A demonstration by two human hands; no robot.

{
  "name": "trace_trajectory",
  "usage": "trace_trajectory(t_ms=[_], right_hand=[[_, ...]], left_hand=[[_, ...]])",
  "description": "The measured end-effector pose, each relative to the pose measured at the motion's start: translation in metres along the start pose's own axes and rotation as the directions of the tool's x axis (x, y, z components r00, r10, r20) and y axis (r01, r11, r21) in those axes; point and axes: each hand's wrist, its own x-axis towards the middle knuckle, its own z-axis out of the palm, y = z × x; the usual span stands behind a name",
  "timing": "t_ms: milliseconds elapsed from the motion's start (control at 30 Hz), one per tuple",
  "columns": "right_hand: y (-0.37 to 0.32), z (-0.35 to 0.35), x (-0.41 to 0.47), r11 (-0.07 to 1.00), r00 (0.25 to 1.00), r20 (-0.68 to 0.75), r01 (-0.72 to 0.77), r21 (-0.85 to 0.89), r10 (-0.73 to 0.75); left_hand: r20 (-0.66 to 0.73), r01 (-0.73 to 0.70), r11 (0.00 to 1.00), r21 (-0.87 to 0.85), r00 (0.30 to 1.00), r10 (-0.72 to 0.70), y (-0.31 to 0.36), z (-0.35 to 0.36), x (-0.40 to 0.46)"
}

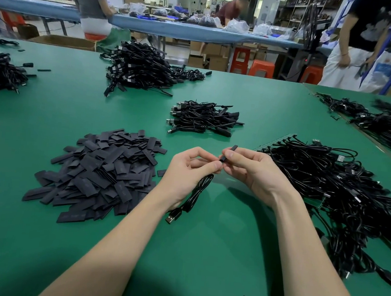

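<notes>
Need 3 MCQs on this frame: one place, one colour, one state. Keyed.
1. The heap of flat black sleeve pieces lies: A) right of both hands B) left of the left hand C) between the hands.
2. The tabletop mat is: A) grey B) blue C) green.
3. The right hand: A) pinches a short black tube B) rests flat C) holds nothing.
1B, heap sits left of that wrist; 2C, green throughout; 3A, fingers close on the tube while the left hand grips the coiled black USB cable.
</notes>
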Motion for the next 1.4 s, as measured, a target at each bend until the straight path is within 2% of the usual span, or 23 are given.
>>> trace_trajectory(t_ms=[267,633,1033,1400], right_hand=[[0.001,0.003,-0.002,1.000,1.000,0.024,0.009,-0.018,-0.008],[0.003,0.024,0.000,0.980,0.969,-0.147,0.198,-0.030,-0.200],[-0.001,0.023,-0.002,0.980,0.965,-0.176,0.180,-0.087,-0.192],[0.007,0.027,0.006,0.984,0.969,-0.180,0.177,0.021,-0.170]], left_hand=[[-0.024,0.022,1.000,-0.016,0.999,-0.022,0.000,0.000,0.000],[-0.057,0.042,0.990,-0.138,0.997,-0.050,0.001,-0.001,0.002],[-0.043,0.048,0.993,-0.109,0.998,-0.053,0.000,-0.001,0.003],[-0.046,0.034,0.992,-0.124,0.998,-0.040,-0.002,-0.002,0.004]])
